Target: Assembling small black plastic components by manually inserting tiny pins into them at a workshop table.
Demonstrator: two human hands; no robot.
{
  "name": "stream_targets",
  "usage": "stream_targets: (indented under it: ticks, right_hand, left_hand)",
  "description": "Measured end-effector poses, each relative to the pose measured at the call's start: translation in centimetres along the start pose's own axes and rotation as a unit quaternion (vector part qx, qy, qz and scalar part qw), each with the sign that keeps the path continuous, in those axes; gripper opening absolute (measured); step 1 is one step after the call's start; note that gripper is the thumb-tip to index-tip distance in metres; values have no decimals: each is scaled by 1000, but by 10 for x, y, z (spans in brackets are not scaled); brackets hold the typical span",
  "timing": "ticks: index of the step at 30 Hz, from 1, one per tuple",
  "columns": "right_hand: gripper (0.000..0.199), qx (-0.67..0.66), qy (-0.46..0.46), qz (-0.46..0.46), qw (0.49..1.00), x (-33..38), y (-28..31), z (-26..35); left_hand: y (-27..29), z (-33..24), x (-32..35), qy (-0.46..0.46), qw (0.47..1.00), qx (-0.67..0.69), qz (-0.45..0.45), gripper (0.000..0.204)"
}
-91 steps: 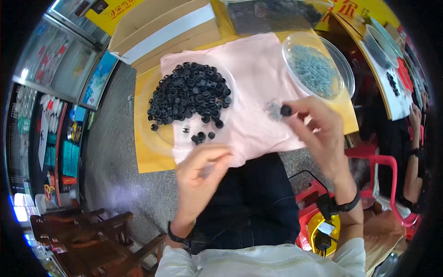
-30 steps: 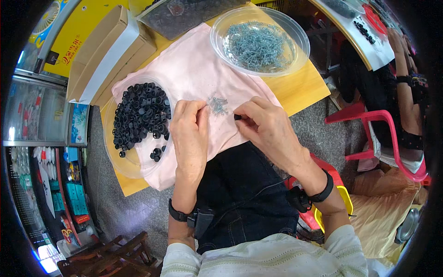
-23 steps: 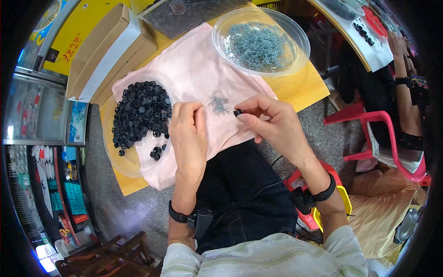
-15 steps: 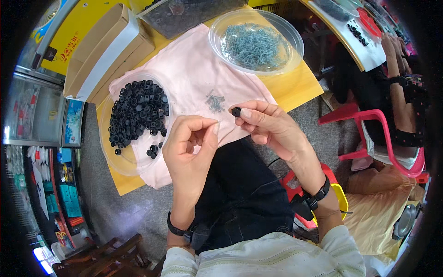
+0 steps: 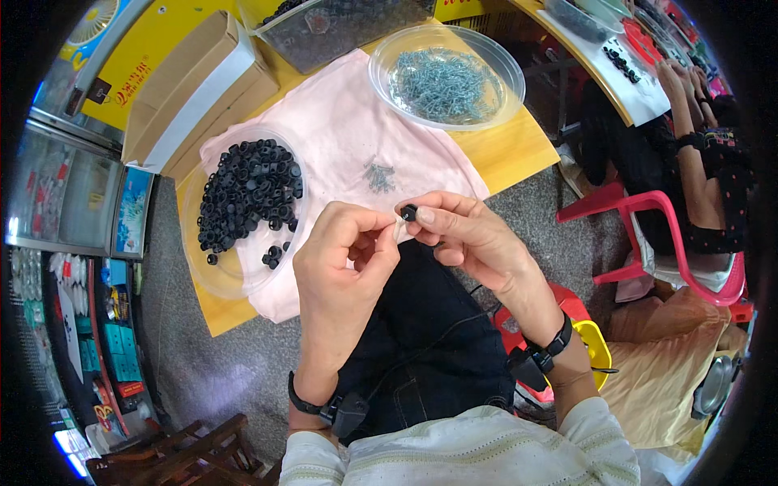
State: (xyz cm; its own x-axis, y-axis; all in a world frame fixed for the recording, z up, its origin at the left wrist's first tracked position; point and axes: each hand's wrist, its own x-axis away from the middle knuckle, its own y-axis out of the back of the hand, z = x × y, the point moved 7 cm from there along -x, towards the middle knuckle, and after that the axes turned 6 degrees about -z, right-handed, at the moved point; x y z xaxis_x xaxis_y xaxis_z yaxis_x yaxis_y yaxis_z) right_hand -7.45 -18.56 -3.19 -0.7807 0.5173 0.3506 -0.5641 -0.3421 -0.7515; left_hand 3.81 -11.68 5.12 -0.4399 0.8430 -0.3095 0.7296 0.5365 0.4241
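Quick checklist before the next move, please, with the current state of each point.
1. Right hand has a black cap pinched: ok, between thumb and fingers.
2. Left hand has a part pinched: cannot tell; anything at its fingertips is too small to identify.
3. Hands brought together: ok, left fingertips are right by the cap.
4. Small pile of screws close by: ok, on the pink cloth just beyond the hands.
5. More black caps available: ok, a large heap at left.
6. Screw tub upright: ok, beyond the hands, to the right.

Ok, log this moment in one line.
right hand: pinching black cap | left hand: pinched beside cap, contents unclear | screws: small pile on pink cloth
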Motion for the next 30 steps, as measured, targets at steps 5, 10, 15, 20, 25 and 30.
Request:
stream_targets:
  ticks: [5, 10, 15, 20, 25, 30]
  right_hand:
    - [21, 205, 158, -38, 965, 11, -5, 17]
    - [20, 283, 181, -50, 940, 15, -17, 15]
    - [18, 277, 192, -64, 939, 14, -11, 11]
    - [18, 274, 184, -80, 941, -5, -9, 14]
    - [20, 246, 137, -115, 953, -20, 9, 13]
    - [20, 252, 131, -113, 952, -21, 7, 13]
  left_hand:
    - [-2, -19, 3, -111, 981, -160, 19, 13]
    - [7, -23, 10, -137, 967, -213, 6, 15]
    - [1, -4, 12, -86, 995, -42, 3, 13]
    - [25, 13, 13, -39, 999, -11, 7, 15]
    - [103, 44, 5, -12, 988, -123, -93, 15]
    - [118, 77, 1, 68, 976, -208, 16, 18]
